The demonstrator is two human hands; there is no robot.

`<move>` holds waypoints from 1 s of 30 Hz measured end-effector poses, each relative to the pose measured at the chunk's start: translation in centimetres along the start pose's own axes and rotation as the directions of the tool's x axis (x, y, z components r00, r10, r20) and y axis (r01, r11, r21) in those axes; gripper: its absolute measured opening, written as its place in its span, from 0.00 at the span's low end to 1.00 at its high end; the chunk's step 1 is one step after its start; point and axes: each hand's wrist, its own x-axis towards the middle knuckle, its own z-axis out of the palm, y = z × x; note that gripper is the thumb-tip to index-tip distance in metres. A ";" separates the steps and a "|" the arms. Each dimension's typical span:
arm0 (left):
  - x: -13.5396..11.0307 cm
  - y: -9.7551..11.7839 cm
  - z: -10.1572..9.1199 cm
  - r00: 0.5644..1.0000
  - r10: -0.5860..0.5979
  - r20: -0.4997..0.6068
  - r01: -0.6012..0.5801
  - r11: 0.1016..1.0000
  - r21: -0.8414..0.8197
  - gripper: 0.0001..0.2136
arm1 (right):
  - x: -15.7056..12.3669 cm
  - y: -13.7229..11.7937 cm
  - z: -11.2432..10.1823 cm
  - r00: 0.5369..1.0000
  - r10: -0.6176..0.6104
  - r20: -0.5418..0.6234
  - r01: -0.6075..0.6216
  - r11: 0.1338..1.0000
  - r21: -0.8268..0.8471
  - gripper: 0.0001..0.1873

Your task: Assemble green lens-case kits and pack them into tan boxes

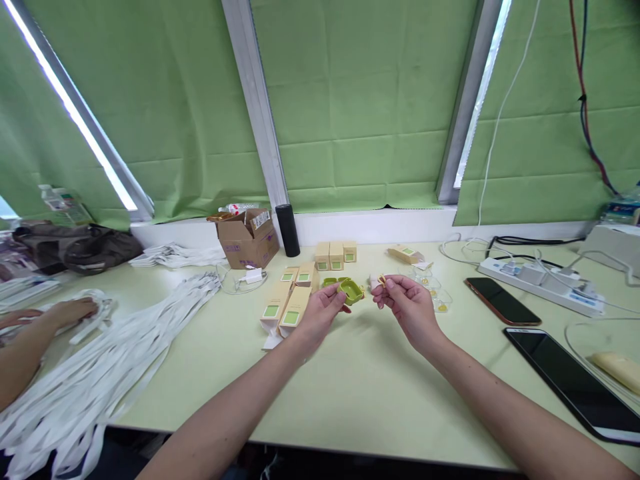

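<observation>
My left hand (326,309) is closed on a small green hinged case (353,291), which is opened out with its hollow inside facing up. Just right of it, my right hand (407,305) pinches a small whitish and orange piece (381,281), too small to name. The two hands are apart, both above the table. Beside my left hand lie several cream boxes with green squares (295,310). Clear plastic pieces with yellow spots (440,300) lie behind my right hand, near a cream carton (406,254) lying on its side.
White straps (125,360) spread over the left side, where a co-worker's hands (75,312) handle more. At the back stand a cardboard box (247,240), a black cylinder (287,230) and small cream boxes (336,256). Two phones (503,301) and a power strip (543,283) lie right.
</observation>
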 end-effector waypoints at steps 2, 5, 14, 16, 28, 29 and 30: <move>0.0 0.0 0.1 1.000 -0.012 0.023 0.012 1.000 0.008 0.29 | -0.1 -0.1 0.0 0.999 -0.038 -0.001 0.038 0.999 -0.033 0.21; -0.1 -0.1 0.1 0.998 -0.030 0.058 0.029 0.999 0.031 0.29 | -0.3 -0.3 0.0 0.992 -0.122 0.013 0.123 0.984 -0.127 0.18; -0.1 -0.4 0.1 0.993 -0.021 0.115 0.013 0.997 0.071 0.30 | -1.4 -0.5 0.3 0.926 -0.310 0.215 0.371 0.847 -0.379 0.08; -0.1 -0.5 0.0 0.992 -0.016 0.125 0.007 0.998 0.069 0.30 | -1.6 -0.3 0.2 0.907 -0.341 0.248 0.420 0.793 -0.441 0.06; -0.1 -0.7 -0.1 0.986 0.012 0.165 -0.034 0.991 0.130 0.29 | -1.4 -0.7 0.0 0.677 -0.528 0.513 0.727 0.371 -0.577 0.09; -0.1 -0.7 -0.1 0.986 0.013 0.169 -0.035 0.991 0.130 0.29 | -1.3 -0.7 0.0 0.665 -0.539 0.518 0.733 0.338 -0.590 0.09; -0.1 -0.8 -0.2 0.985 0.012 0.174 -0.035 0.991 0.128 0.30 | -1.3 -0.7 0.0 0.656 -0.548 0.520 0.736 0.308 -0.603 0.08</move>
